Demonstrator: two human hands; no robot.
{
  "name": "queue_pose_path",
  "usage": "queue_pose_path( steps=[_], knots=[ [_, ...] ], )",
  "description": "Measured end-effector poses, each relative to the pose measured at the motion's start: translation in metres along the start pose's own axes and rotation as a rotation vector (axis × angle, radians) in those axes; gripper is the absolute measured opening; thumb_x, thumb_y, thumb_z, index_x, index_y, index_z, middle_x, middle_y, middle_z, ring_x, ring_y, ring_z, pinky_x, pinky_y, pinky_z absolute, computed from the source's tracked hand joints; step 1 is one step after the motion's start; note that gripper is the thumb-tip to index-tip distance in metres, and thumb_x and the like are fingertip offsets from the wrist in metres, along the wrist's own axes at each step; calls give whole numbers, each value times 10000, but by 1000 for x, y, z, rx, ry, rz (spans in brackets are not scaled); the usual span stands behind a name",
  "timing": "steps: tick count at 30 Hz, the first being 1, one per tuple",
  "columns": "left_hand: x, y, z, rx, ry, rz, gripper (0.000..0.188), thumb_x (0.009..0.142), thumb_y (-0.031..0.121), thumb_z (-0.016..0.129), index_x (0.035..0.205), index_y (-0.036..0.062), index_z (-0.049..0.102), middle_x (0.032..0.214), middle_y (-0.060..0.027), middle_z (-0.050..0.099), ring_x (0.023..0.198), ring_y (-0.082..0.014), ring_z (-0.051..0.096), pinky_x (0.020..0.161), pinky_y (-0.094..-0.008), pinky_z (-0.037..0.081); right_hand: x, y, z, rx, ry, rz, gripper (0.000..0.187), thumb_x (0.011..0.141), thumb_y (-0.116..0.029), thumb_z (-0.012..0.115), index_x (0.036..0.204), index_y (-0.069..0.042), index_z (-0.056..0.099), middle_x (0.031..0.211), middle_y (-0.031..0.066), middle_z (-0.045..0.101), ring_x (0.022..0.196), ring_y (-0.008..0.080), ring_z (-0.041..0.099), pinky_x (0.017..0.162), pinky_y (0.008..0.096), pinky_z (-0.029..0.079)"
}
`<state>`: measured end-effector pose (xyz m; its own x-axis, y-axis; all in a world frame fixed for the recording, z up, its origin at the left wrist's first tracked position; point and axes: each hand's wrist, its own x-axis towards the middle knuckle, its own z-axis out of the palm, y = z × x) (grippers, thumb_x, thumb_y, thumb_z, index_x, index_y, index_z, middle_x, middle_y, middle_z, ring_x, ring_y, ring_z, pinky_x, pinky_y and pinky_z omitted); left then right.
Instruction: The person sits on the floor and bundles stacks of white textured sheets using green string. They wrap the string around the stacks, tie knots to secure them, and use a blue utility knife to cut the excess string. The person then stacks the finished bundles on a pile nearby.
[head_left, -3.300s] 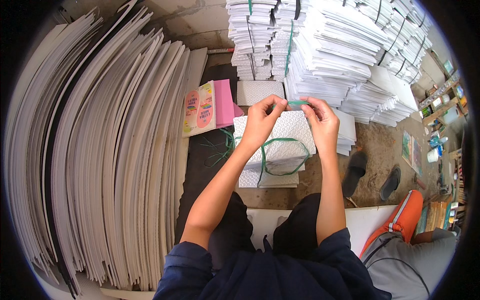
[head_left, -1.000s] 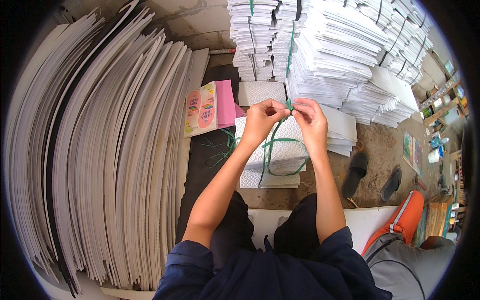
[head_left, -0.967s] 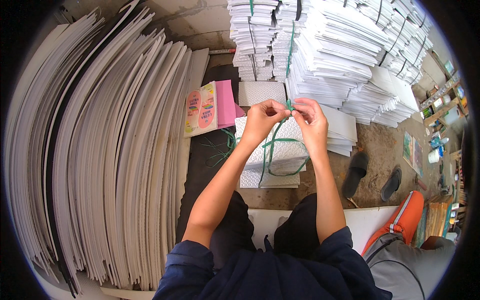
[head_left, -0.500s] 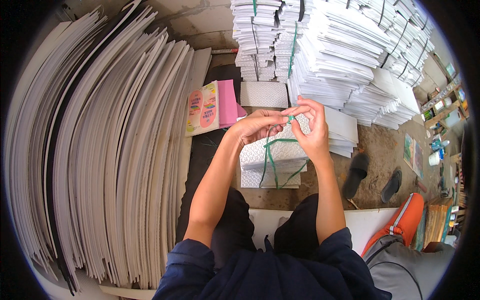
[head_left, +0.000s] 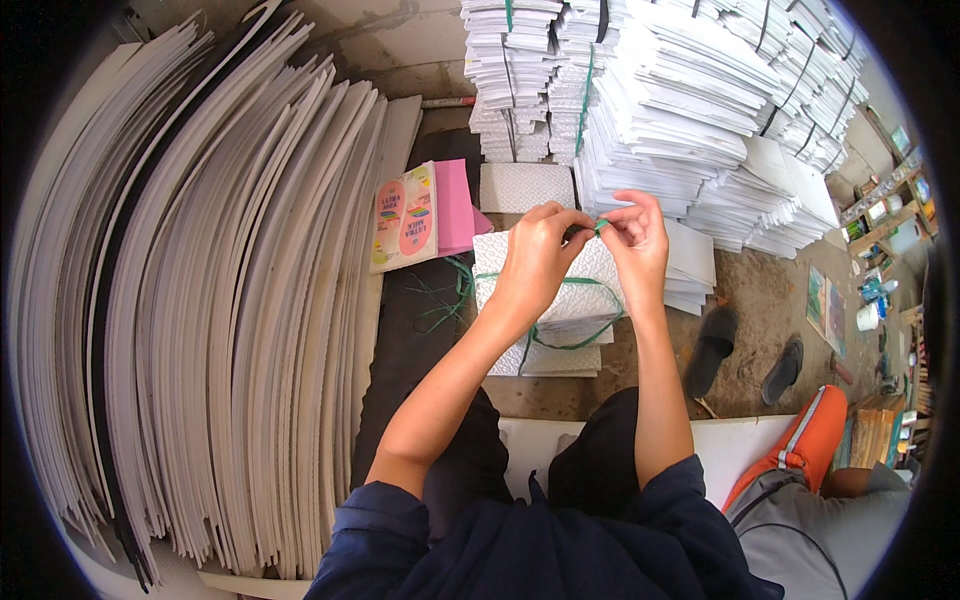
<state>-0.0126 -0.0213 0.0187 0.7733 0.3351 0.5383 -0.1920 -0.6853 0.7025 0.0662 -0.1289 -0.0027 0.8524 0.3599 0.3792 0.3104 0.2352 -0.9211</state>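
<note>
Over a short stack of white textured tiles [head_left: 593,265], both my hands are raised close together. My left hand [head_left: 538,258] is closed, its fingertips pinching near a green plastic strap [head_left: 600,226]. The thumb and forefinger of my right hand [head_left: 640,248] pinch the same strap, with its other fingers curled above. More of the strap loops across the stack's top and hangs loosely down its front. My left hand hides part of the stack. Loose green strands [head_left: 460,290] lie just left of the stack.
Tall upright rows of white sheets [head_left: 240,300] fill the left side. Strapped stacks of white tiles [head_left: 660,90] stand at the back. A printed carton sheet [head_left: 405,220] lies beside pink card [head_left: 453,205]. Dark slippers [head_left: 712,350] are on the floor, right. Another person's orange-clad leg [head_left: 810,430] is nearby.
My left hand has turned over, knuckles now upward, and my right hand has shifted slightly right. The strap's loop has spread wider around the stack's front, and loose strands now show at left.
</note>
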Motion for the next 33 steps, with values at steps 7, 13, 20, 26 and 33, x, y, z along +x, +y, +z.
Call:
queue_pose_path(
  steps=[7,13,20,26,33],
  knots=[
    [-5,-25,18,-343,-100,-301,189,810,153,594,931,8,611,856,-68,603,745,-146,545,705,-294,422,1,4,-1,-96,45,158,265,719,60,590,956,-16,500,814,80,583,789,134,574,726,249,465],
    [-4,-35,23,-872,-239,-763,237,835,199,582,984,15,597,905,31,583,839,-87,494,774,-258,384,1,20,-4,-193,59,167,223,719,23,606,908,-22,497,805,86,581,778,143,577,700,258,472],
    [-2,-20,19,-15,72,-81,124,665,125,714,768,65,680,737,-56,623,695,-181,497,610,-316,414,3,22,-8,-148,78,102,204,709,46,593,869,-10,480,803,66,551,771,131,571,670,241,478],
    [-4,-12,21,197,118,-6,123,690,112,676,807,73,674,732,-72,609,701,-231,508,644,-324,430,1,22,-8,-128,74,110,216,701,55,603,863,-6,473,826,63,540,773,124,565,668,239,475],
    [-4,-40,27,-412,-127,-370,168,763,138,628,843,-10,638,831,-75,624,785,-148,539,701,-265,422,3,27,-6,-238,66,99,220,701,31,618,859,-14,472,759,63,554,698,146,575,630,263,463]
  ],
)
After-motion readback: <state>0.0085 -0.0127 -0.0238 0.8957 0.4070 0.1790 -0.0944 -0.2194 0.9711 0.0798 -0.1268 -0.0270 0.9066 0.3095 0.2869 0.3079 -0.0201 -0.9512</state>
